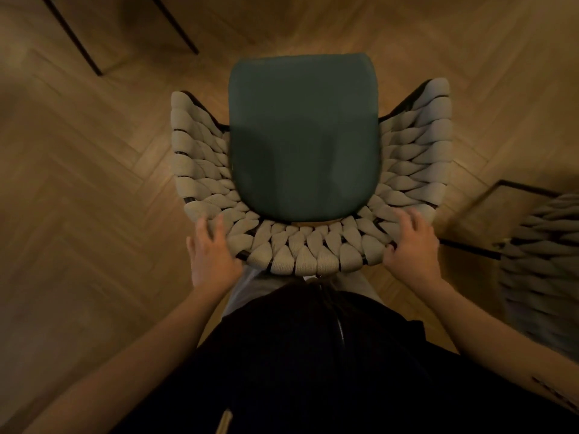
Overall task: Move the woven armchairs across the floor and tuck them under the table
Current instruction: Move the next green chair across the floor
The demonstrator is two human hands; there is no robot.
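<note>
Both the left hand (213,249) and right hand (409,242) curl over the woven armchair (300,195)'s back rim, gripping opposite sides so it can be steered squarely across the herringbone floor (94,183).

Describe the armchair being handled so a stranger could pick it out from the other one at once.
Start from the herringbone wooden floor; at its centre, directly ahead of the person, stands the pale rope-woven armchair with a teal seat cushion. The left hand and right hand hold its curved back rim. The second woven armchair, at the right edge, is blurred, shows no cushion, and nobody touches it.
</note>
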